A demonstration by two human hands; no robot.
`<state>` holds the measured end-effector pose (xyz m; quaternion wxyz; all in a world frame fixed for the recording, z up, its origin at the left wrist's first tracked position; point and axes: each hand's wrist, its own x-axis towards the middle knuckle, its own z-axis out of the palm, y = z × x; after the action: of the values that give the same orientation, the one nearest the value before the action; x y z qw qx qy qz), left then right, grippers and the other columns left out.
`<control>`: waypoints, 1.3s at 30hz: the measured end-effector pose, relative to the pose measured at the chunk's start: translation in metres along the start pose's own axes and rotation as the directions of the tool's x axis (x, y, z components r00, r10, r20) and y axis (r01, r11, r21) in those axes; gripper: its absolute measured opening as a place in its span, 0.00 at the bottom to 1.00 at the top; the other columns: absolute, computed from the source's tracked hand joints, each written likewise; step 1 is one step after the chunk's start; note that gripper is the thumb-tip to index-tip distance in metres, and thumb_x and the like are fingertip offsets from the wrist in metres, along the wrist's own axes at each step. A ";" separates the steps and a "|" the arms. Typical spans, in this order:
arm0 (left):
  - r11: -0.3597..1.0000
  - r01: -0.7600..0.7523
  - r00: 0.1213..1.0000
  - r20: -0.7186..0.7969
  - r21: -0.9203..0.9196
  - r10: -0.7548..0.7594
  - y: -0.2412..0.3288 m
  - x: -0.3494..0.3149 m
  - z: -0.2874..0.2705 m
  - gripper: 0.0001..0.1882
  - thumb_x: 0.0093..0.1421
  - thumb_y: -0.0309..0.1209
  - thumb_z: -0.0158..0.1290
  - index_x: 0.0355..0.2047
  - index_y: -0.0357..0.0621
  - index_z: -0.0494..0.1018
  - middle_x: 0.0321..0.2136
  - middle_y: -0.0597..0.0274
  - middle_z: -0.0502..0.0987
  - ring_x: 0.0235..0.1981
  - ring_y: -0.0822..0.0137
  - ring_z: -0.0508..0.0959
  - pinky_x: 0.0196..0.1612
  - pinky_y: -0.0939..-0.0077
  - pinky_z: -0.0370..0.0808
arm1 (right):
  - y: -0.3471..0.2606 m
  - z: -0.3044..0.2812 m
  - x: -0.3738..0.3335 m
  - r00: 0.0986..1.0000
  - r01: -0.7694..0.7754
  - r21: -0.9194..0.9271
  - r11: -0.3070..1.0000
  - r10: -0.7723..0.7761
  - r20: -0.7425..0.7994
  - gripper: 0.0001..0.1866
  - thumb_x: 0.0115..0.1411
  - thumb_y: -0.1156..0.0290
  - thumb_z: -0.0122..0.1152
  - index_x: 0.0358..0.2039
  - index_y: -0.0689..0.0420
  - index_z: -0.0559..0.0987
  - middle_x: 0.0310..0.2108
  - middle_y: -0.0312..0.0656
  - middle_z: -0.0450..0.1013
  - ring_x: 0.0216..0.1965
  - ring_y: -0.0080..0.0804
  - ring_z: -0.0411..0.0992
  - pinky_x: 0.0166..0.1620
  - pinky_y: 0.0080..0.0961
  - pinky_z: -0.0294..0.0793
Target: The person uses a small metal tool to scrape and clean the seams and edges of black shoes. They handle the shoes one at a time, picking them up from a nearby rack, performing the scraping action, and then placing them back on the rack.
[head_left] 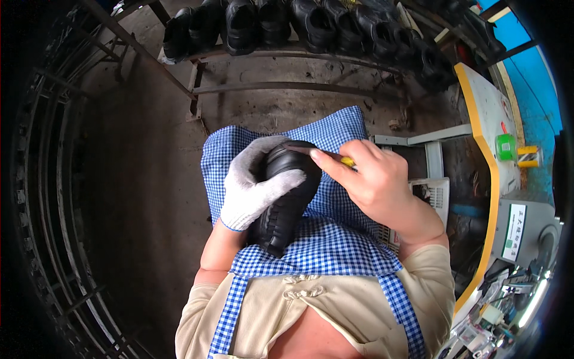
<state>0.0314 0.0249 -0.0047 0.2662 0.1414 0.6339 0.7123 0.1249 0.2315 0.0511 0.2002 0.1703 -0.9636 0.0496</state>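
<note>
A black shoe (282, 218) rests over my lap on a blue-and-white checked apron (344, 206), its one end toward my body. My left hand (251, 182), in a whitish knit glove, grips the shoe's far part, thumb across the top. Bare and closed, my right hand (376, 179) holds a slim hand tool (301, 149) with a thin dark blade and a bit of yellow at its handle. The blade's tip touches or lies just over the shoe's far end. Its exact kind cannot be made out, as my fingers cover most of the handle.
Several black shoes (311, 27) line a metal rack (293, 87) ahead. At right stands a yellow-edged table (487, 143) with a green item (506, 147) on it and a grey machine (526, 233) nearby. A pale plastic crate (439, 194) sits beside my right arm; metal racking (60, 239) runs along the left.
</note>
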 end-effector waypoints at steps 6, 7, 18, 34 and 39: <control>0.999 0.018 1.000 -0.002 -0.035 -0.018 0.004 -0.001 -0.002 0.35 0.45 0.33 0.72 0.52 0.31 0.71 0.44 0.53 0.78 0.46 0.64 0.79 0.54 0.70 0.75 | 0.015 0.000 -0.013 0.991 -0.111 0.150 0.982 0.120 -0.055 0.22 0.50 0.77 0.65 0.46 0.44 0.84 0.26 0.34 0.67 0.22 0.25 0.71 0.22 0.23 0.71; 0.999 0.017 1.000 -0.017 -0.045 -0.018 0.002 -0.001 -0.002 0.35 0.45 0.33 0.72 0.52 0.31 0.71 0.44 0.53 0.78 0.46 0.64 0.79 0.54 0.70 0.75 | 0.015 -0.002 -0.016 0.991 -0.116 0.162 0.980 0.124 -0.040 0.22 0.50 0.77 0.65 0.46 0.44 0.84 0.26 0.33 0.67 0.22 0.25 0.71 0.22 0.23 0.71; 1.000 0.010 1.000 0.001 0.011 -0.010 0.003 0.003 0.001 0.35 0.45 0.35 0.73 0.51 0.32 0.72 0.44 0.53 0.79 0.46 0.64 0.79 0.54 0.69 0.75 | 0.012 0.000 -0.005 0.992 -0.085 0.148 0.985 0.098 -0.083 0.24 0.46 0.81 0.66 0.45 0.46 0.85 0.27 0.36 0.68 0.23 0.29 0.71 0.23 0.24 0.71; 0.949 -0.102 0.985 0.162 0.298 0.055 0.012 0.009 0.010 0.34 0.47 0.40 0.72 0.50 0.32 0.74 0.40 0.52 0.81 0.41 0.65 0.81 0.49 0.71 0.78 | 0.029 -0.041 0.018 0.984 0.002 0.176 0.984 -0.033 0.175 0.16 0.47 0.76 0.66 0.38 0.46 0.87 0.24 0.36 0.69 0.22 0.29 0.71 0.22 0.25 0.68; 0.977 -0.082 0.986 0.156 0.196 0.051 0.011 0.007 0.009 0.34 0.47 0.40 0.72 0.50 0.32 0.74 0.40 0.52 0.81 0.41 0.65 0.81 0.49 0.71 0.78 | 0.040 -0.039 0.018 0.994 -0.036 0.194 0.980 0.015 0.108 0.17 0.46 0.76 0.66 0.38 0.47 0.86 0.23 0.37 0.68 0.22 0.30 0.71 0.22 0.25 0.68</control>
<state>0.0281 0.0361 0.0062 0.2734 0.2421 0.6758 0.6402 0.1098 0.2702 0.0933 0.1304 0.1792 -0.9654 0.1374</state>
